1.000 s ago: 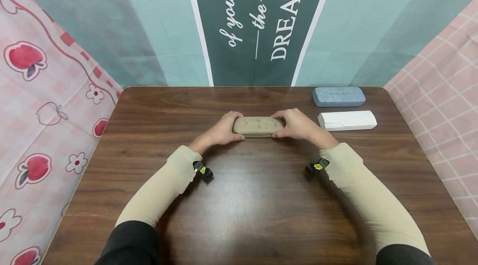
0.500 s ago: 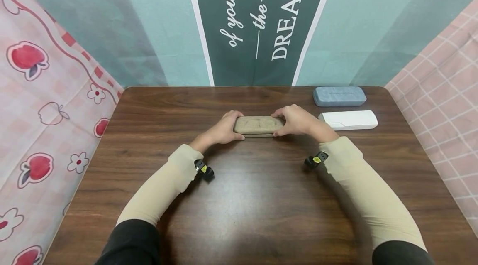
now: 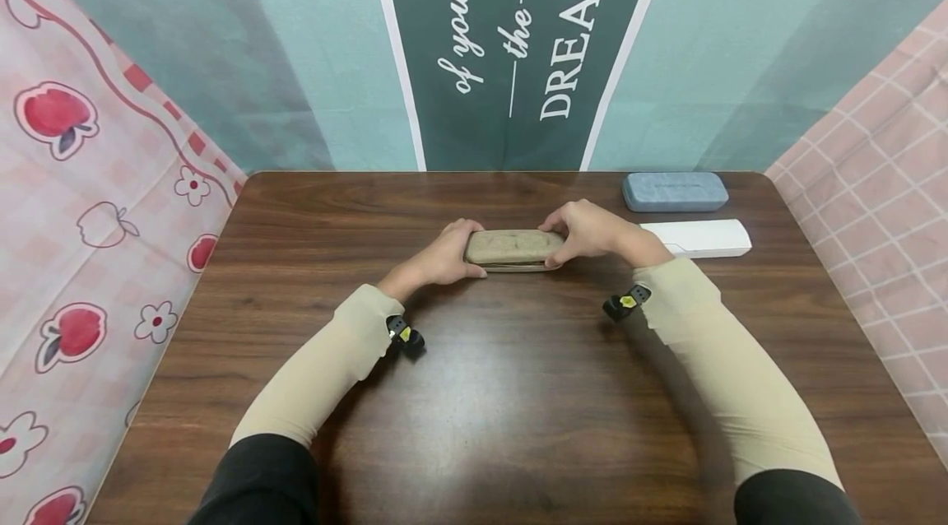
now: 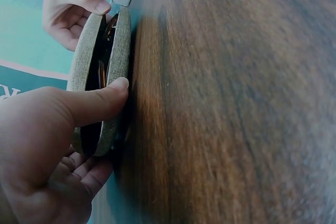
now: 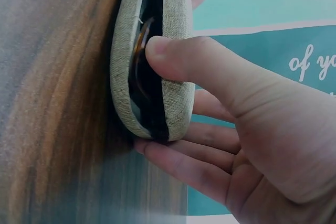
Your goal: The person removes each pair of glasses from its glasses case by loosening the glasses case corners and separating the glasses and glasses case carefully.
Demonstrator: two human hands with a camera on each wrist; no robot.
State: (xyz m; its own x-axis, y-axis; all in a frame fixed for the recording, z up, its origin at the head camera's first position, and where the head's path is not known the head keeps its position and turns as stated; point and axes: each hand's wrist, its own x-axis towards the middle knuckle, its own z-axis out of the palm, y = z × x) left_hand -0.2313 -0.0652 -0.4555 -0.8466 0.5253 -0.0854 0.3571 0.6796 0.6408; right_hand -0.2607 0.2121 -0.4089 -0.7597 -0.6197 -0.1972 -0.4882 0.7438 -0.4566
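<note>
A tan fabric glasses case (image 3: 513, 244) lies crosswise on the table, its lid raised a little along the near side. Through the gap, the right wrist view reveals a brown rim of a pair of glasses (image 5: 139, 51) inside the dark interior. My left hand (image 3: 443, 257) grips the case's left end, and in the left wrist view its thumb (image 4: 107, 98) lies across the gap onto the lower shell. At the other end, my right hand (image 3: 591, 232) holds the lid (image 5: 177, 103), its thumb at the lid's edge and its fingers around the end.
A blue case (image 3: 676, 192) stands at the table's back right. In front of it lies a long white case (image 3: 707, 238), partly covered by my right hand. Bare wood of the table (image 3: 474, 410) extends toward me; a printed cloth (image 3: 504, 97) hangs behind.
My right hand and forearm have risen slightly, and the case's lid has lifted, so a dark gap shows at its front edge. The left hand has stayed nearly still.
</note>
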